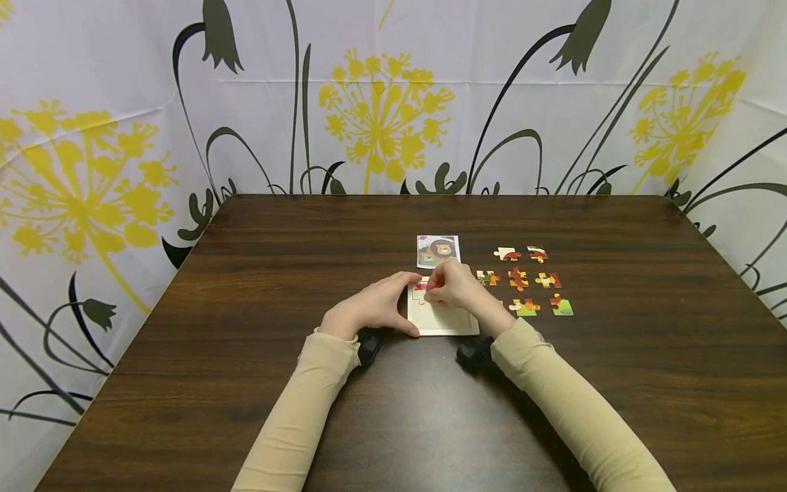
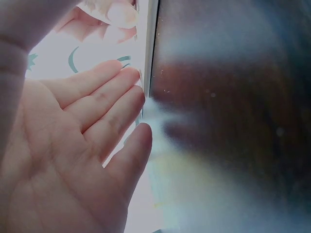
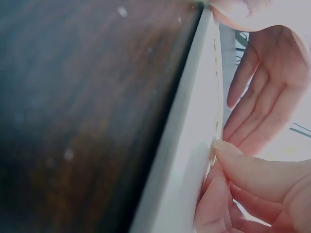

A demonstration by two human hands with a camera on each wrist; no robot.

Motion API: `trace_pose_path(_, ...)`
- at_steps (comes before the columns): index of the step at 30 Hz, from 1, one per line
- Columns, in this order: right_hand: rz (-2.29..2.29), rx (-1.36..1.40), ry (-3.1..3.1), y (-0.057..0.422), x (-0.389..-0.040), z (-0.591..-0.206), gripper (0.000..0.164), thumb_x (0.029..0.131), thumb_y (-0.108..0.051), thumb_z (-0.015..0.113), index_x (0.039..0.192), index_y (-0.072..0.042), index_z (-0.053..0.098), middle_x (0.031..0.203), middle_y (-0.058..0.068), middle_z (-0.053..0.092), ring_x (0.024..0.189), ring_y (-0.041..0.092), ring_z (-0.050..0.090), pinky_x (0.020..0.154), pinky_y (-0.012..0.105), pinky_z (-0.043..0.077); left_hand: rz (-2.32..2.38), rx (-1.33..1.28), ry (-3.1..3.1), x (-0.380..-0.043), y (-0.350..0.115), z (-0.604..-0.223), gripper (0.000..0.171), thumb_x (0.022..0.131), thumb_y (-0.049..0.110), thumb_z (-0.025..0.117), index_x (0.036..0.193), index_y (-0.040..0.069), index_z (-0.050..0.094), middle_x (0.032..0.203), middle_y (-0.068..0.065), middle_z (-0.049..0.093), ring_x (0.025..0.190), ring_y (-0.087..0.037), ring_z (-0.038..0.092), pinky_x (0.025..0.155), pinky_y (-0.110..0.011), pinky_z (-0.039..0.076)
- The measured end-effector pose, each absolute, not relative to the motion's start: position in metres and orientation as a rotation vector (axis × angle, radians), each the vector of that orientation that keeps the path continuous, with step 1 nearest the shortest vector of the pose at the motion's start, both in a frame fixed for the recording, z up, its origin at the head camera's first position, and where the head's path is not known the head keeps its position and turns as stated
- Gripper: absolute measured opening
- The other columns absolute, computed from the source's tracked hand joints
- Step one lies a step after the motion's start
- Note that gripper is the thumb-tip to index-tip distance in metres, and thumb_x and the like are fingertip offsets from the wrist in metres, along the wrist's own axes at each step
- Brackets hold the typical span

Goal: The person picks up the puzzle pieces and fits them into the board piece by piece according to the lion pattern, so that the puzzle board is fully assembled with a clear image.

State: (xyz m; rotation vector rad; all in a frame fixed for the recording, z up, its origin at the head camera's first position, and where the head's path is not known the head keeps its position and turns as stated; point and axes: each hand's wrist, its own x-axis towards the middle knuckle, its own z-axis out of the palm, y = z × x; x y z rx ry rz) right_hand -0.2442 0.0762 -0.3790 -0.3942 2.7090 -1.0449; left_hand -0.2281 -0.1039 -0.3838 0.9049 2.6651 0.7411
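A pale wooden puzzle board (image 1: 444, 322) lies flat on the table. My left hand (image 1: 374, 305) spans its left side, thumb at the near corner and index finger by the far one. In the left wrist view the left fingers (image 2: 109, 104) are mostly straight. Over the board's upper left, my right hand (image 1: 458, 284) pinches a small jigsaw piece (image 3: 212, 158) between thumb and fingers, right at the board's surface; the fingers largely hide it. A piece with a pink patch (image 1: 421, 288) shows on the board beside those fingertips.
Several loose jigsaw pieces lie to the right of the board, among them a red one (image 1: 518, 279) and a green-edged one (image 1: 561, 305). A lion picture card (image 1: 438, 251) lies behind the board. Beyond the dark wooden table (image 1: 295, 232) hangs a flowered cloth (image 1: 264, 102).
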Motion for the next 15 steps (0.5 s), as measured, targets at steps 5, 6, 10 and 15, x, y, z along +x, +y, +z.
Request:
trace_pose_path(5, -0.978, -0.495, 2.757, 0.0766, -0.2433, -0.3793, 0.006, 0.076, -0.003, 0.072, 0.074, 0.000, 0.067, 0.060, 0.001, 0.059, 0.051, 0.006, 0.046, 0.049, 0.017, 0.037, 0.743, 0.898, 2.664, -0.2280, -0.1039, -0.3837, 0.091, 0.065, 0.031, 0.085, 0.137, -0.001, 0.039, 0.138, -0.014, 0.047, 0.129, -0.024, 0.044, 0.109, -0.037, 0.035)
trace_pose_path(6, -0.966, -0.523, 2.767, 0.0767, -0.2432, -0.3791, 0.006, 0.076, -0.002, 0.072, 0.073, 0.000, 0.067, 0.060, 0.002, 0.060, 0.052, 0.007, 0.046, 0.050, 0.017, 0.038, 0.742, 0.895, 2.663, -0.2279, -0.1038, -0.3835, 0.091, 0.065, 0.031, 0.085, 0.137, -0.001, 0.039, 0.139, -0.014, 0.046, 0.129, -0.024, 0.044, 0.109, -0.037, 0.034)
trace_pose_path(10, -0.933, -0.602, 2.800, 0.0762, -0.2438, -0.3785, 0.003, 0.076, 0.000, 0.069, 0.074, 0.000, 0.066, 0.066, 0.006, 0.062, 0.058, 0.009, 0.047, 0.053, 0.018, 0.038, 0.741, 0.885, 2.661, -0.2279, -0.1040, -0.3828, 0.091, 0.065, 0.031, 0.086, 0.137, -0.001, 0.039, 0.139, -0.014, 0.046, 0.129, -0.025, 0.044, 0.110, -0.036, 0.034)
trace_pose_path(15, -0.937, -0.567, 2.780, 0.0741, -0.2469, -0.3800, 0.004, 0.078, 0.000, 0.069, 0.076, -0.002, 0.067, 0.071, 0.007, 0.065, 0.059, 0.009, 0.049, 0.054, 0.017, 0.039, 0.742, 0.899, 2.662, -0.2284, -0.1044, -0.3833, 0.090, 0.065, 0.031, 0.086, 0.136, -0.001, 0.039, 0.137, -0.015, 0.047, 0.128, -0.025, 0.045, 0.109, -0.036, 0.035)
